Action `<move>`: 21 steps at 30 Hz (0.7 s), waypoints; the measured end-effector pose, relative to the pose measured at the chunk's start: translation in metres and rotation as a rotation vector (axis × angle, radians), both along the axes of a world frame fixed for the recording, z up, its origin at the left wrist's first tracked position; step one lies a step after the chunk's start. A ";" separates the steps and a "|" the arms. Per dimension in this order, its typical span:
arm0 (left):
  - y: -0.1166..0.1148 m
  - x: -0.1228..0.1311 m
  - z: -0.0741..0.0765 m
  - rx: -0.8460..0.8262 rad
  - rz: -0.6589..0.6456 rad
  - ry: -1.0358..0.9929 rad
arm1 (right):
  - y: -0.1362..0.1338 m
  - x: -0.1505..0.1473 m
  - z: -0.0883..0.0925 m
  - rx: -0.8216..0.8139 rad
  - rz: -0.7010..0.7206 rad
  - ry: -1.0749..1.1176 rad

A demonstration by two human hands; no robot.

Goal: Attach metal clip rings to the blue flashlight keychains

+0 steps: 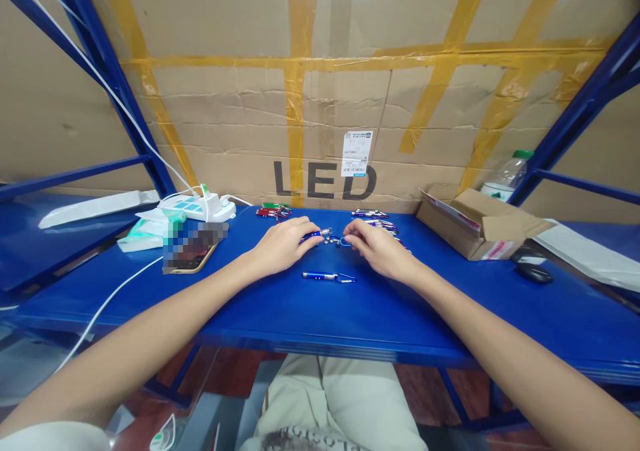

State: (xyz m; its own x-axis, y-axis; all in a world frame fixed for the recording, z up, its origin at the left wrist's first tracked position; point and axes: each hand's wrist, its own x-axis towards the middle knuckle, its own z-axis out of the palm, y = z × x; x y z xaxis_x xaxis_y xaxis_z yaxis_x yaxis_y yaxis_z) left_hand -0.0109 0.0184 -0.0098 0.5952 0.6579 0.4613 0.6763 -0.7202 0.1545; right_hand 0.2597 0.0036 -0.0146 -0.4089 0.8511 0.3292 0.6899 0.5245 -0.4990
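I'm gripping a blue keychain flashlight (319,234) in left hand (283,244), pinching blue clip (344,241) in right hand (379,248); cardboard box (480,234) sitting open mid-right, contents hidden.

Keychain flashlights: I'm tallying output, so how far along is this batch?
Looks done: one blue flashlight lies whole, clip attached, nearer than the hands. In hand: the left hand holds a blue barrel, the right hand pinches a blue clip end, small round cells lying between them. To do, probably: the red-green pile and the purple pile behind; their state is unclear.
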 end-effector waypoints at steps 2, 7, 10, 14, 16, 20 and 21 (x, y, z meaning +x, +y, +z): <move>0.000 0.000 0.001 -0.015 -0.004 -0.001 | 0.000 -0.001 0.001 0.013 -0.015 0.021; -0.003 0.002 0.004 -0.039 -0.006 -0.010 | -0.001 -0.002 0.002 -0.035 -0.055 0.107; -0.005 0.003 0.004 -0.048 0.000 -0.038 | 0.000 -0.002 0.002 0.008 -0.028 0.111; -0.007 0.003 0.003 -0.046 0.004 -0.070 | 0.000 -0.002 0.001 0.029 0.049 0.124; -0.008 0.003 0.004 -0.037 0.014 -0.065 | -0.001 -0.003 0.001 0.009 0.076 0.153; -0.008 0.003 0.003 -0.026 0.028 -0.046 | 0.000 -0.003 -0.001 -0.033 0.101 0.225; -0.008 0.003 0.003 -0.028 0.032 -0.046 | 0.000 -0.003 -0.001 -0.046 0.098 0.249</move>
State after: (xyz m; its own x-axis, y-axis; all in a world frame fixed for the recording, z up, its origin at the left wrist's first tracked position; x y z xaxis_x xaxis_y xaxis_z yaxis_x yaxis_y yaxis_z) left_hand -0.0074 0.0106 -0.0064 0.5524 0.6891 0.4691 0.6903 -0.6936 0.2060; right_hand 0.2570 0.0035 -0.0156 -0.4012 0.8280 0.3916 0.4899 0.5552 -0.6721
